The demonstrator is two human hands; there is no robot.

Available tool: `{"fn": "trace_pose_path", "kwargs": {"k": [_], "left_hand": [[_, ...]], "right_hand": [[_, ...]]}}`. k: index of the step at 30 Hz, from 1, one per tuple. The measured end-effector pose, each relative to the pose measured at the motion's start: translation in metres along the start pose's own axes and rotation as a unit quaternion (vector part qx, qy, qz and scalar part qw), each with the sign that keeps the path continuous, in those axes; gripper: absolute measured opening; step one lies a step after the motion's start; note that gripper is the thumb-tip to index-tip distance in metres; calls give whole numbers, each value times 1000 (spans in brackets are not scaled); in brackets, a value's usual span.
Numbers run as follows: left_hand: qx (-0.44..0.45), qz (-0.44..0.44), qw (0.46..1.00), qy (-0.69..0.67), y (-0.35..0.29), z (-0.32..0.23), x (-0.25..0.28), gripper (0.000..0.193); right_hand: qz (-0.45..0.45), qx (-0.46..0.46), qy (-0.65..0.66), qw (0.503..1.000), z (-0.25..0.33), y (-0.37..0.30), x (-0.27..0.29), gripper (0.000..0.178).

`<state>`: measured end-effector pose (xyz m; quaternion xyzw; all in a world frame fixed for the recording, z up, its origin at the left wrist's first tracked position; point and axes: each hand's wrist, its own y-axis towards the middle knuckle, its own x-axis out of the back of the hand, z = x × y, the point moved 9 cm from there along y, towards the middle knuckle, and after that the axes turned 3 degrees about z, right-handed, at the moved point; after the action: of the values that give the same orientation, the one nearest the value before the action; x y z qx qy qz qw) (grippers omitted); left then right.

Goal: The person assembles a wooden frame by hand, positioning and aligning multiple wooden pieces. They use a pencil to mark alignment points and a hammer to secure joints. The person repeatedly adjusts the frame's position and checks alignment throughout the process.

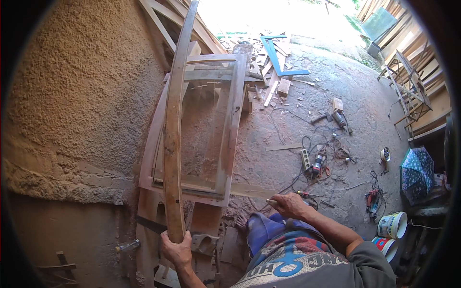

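My left hand [176, 249] is closed round the near end of a long wooden plank [173, 139]. The plank rises away from me, and wide-lens bending makes it look curved. Behind and below it lies a wooden window frame [230, 127] with a glass pane [201, 129], partly hidden by the plank. Over by my lap, my right hand [292, 206] is closed with a short, pale, thin stick poking from the fingers; its kind is too small to tell. Under the frame's near end is a wooden board [211, 218], and a wooden hand plane [205, 244] sits beside my left hand.
A rough wall [96, 96] borders the left side. Scattered on the floor are a power strip [306, 159], power tools [318, 164], cables and wood offcuts. A blue angled frame [276, 57] lies farther off. An umbrella [417, 173] and a white bucket [393, 224] stand right.
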<state>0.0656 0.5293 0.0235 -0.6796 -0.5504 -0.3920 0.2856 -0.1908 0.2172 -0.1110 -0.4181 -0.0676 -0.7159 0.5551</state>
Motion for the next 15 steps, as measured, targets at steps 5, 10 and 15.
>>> {"fn": "trace_pose_path", "kwargs": {"k": [5, 10, 15], "left_hand": [[-40, -41, 993, 105, 8, -49, -8, 53], [-61, -77, 978, 182, 26, -103, -10, 55], [-102, -102, 961, 237, 59, -145, -23, 55]], "right_hand": [[-120, 77, 13, 990, -18, 13, 75, 26], [-159, 198, -124, 959, 29, 69, 162, 34], [-193, 358, -144, 902, 93, 159, 225, 42]]}}
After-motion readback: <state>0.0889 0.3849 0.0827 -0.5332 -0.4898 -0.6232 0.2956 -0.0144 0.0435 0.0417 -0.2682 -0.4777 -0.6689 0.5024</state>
